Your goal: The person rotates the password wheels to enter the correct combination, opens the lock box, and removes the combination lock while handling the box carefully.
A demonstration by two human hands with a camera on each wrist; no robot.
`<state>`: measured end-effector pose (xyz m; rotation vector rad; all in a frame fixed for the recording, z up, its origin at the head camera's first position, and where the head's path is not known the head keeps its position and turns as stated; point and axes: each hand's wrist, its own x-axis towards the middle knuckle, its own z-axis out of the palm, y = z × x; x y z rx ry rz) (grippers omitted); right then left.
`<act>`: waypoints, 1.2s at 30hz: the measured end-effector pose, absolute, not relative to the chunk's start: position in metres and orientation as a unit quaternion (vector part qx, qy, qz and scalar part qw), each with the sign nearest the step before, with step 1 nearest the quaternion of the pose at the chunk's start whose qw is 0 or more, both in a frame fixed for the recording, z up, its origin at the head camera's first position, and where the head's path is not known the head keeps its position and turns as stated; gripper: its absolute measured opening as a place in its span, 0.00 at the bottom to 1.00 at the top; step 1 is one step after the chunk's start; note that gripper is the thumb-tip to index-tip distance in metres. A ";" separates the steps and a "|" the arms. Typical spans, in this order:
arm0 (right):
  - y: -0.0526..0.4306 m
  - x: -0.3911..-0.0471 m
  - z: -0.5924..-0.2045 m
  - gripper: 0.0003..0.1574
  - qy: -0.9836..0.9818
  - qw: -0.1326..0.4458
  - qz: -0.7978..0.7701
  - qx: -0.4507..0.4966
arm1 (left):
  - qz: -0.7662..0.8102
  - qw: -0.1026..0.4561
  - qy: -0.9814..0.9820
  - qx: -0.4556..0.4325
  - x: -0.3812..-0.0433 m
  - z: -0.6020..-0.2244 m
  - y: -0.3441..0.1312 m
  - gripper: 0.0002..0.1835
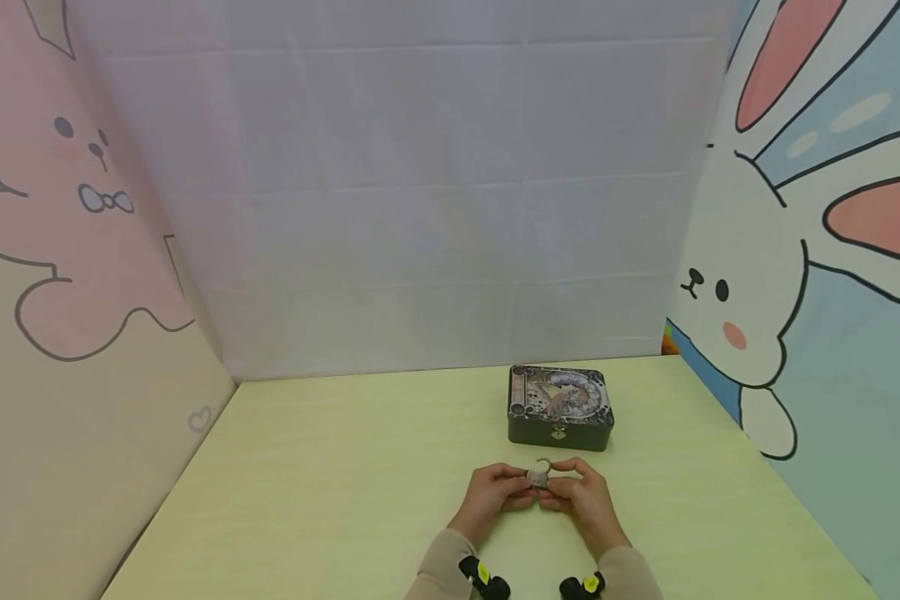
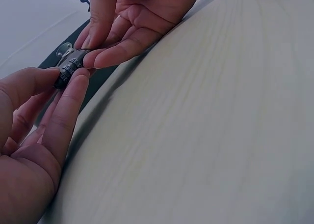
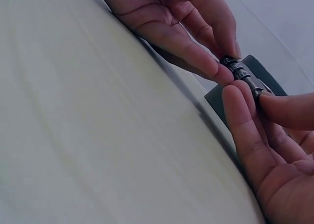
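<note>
A small combination padlock (image 1: 537,479) with numbered dials is held between both hands, low over the table's near half. Its curved shackle (image 1: 544,462) sticks up from the body in the head view. My left hand (image 1: 497,492) pinches one end of the lock between thumb and fingers; in the left wrist view its fingertips (image 2: 78,84) lie along the dial row (image 2: 71,69). The right hand (image 1: 582,497) pinches the other end, thumb on the lock's edge in the right wrist view. Just beyond the hands sits a dark tin box (image 1: 560,433) with a metal clasp (image 1: 559,433).
The tin's lid (image 1: 562,393) is down and carries an ornate picture. A pale yellow table (image 1: 330,492) spreads out under everything. White cloth (image 1: 435,208) hangs along the back, with rabbit-printed panels (image 1: 855,375) on the sides. Black wrist cameras (image 1: 486,578) sit on both sleeves.
</note>
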<state>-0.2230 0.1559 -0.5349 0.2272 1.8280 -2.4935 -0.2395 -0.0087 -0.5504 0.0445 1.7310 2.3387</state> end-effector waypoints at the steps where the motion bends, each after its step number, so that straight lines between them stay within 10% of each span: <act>1: 0.156 -0.222 -0.535 0.15 0.591 0.023 -0.804 0.067 | 0.798 0.115 0.591 0.015 -0.238 -0.550 -0.010 0.08; 36: 0.144 -0.192 -0.536 0.15 0.603 0.120 -0.789 -0.009 | 0.774 0.134 0.619 -0.007 -0.196 -0.546 -0.043 0.05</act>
